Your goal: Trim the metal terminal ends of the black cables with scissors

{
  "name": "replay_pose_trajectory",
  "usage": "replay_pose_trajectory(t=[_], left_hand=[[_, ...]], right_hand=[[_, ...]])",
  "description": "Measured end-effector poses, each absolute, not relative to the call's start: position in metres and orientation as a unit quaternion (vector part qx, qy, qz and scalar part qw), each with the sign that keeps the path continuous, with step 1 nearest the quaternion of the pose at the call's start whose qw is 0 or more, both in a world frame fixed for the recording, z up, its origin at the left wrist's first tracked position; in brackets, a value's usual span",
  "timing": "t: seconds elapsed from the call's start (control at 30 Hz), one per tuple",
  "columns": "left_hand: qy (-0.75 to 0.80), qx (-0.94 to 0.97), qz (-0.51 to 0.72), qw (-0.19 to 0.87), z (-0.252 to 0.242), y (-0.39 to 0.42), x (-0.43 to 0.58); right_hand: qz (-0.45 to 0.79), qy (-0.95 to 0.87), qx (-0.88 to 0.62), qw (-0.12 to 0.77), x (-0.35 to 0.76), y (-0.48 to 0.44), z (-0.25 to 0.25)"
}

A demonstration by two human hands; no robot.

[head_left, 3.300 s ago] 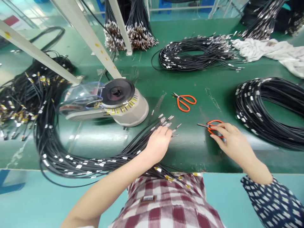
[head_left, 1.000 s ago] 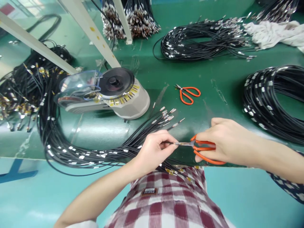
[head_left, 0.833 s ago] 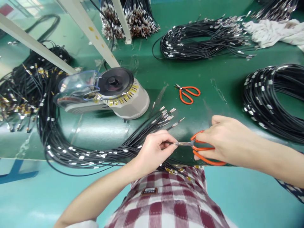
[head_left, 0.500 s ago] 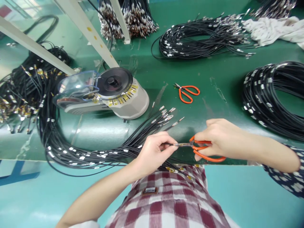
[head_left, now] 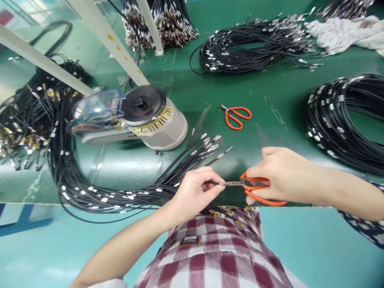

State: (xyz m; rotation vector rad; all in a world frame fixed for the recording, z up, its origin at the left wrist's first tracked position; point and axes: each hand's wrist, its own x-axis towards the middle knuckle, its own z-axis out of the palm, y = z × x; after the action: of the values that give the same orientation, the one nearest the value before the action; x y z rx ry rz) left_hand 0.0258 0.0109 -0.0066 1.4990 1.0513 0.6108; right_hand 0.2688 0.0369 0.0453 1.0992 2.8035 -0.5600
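My left hand [head_left: 195,192] pinches the end of one thin black cable [head_left: 214,183] near the table's front edge. My right hand [head_left: 282,176] grips orange-handled scissors [head_left: 258,191], whose blades meet the cable's tip just right of my left fingers. Beneath and left of my left hand lies a large loop of black cables with metal tips [head_left: 90,188]; its loose ends [head_left: 210,145] fan out above my hands.
A grey tape dispenser [head_left: 150,120] stands left of centre on the green table [head_left: 210,88]. A second pair of orange scissors [head_left: 235,116] lies beyond my hands. Cable coils sit at the right [head_left: 345,120], the back [head_left: 249,50] and the far left [head_left: 27,120]. White cloth [head_left: 345,32] lies back right.
3.3 s ago my right hand was picking the scissors off the table and my left lay on the cable ends. Over the last second both hands have held almost still at the cable tip.
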Motion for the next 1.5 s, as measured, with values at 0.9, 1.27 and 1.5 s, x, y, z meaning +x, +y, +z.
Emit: replay_pose_trajectory(t=[0.9, 1.27, 1.5], left_hand=[[0.435, 0.666, 0.273, 0.541, -0.007, 0.006, 0.027], [0.439, 0.603, 0.315, 0.587, -0.009, 0.013, 0.023], [0.416, 0.592, 0.330, 0.607, -0.017, 0.011, 0.027]], right_hand=[[-0.158, 0.925, 0.343, 0.039, 0.272, 0.026, 0.036], [-0.568, 0.634, 0.509, -0.128, 0.273, 0.032, 0.023], [-0.593, 0.566, 0.515, -0.251, 0.239, 0.022, 0.023]])
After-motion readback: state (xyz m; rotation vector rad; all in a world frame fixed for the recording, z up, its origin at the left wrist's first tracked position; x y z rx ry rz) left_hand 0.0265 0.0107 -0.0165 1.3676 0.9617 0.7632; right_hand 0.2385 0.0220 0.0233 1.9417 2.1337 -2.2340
